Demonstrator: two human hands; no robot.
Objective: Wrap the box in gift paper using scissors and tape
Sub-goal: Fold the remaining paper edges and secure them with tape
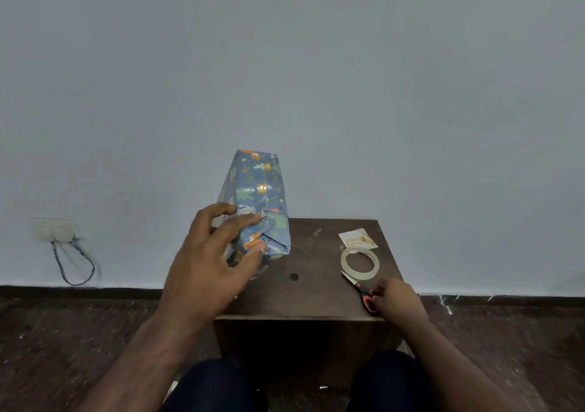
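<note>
Already the box wears its blue animal-print gift paper and stands on end at the table's far left corner, leaning toward the person. The left hand steadies it with spread fingers, fingertips pressing the folded flap low on the near face. If that pressure slackens before tape goes on, the folds will likely spring open; and since the box is tall and tilted near the table's left edge, a careless push could tip it off.

At the near right edge the right hand curls over the red-and-black handles of the scissors, though whether the fingers sit through the loops I cannot tell. The blades point at the tape roll just beyond; dragging them could knock it.

Counted: one wrapped box, one pair of scissors, one tape roll, one small greeting card behind the roll, one round hole in the tabletop
</note>
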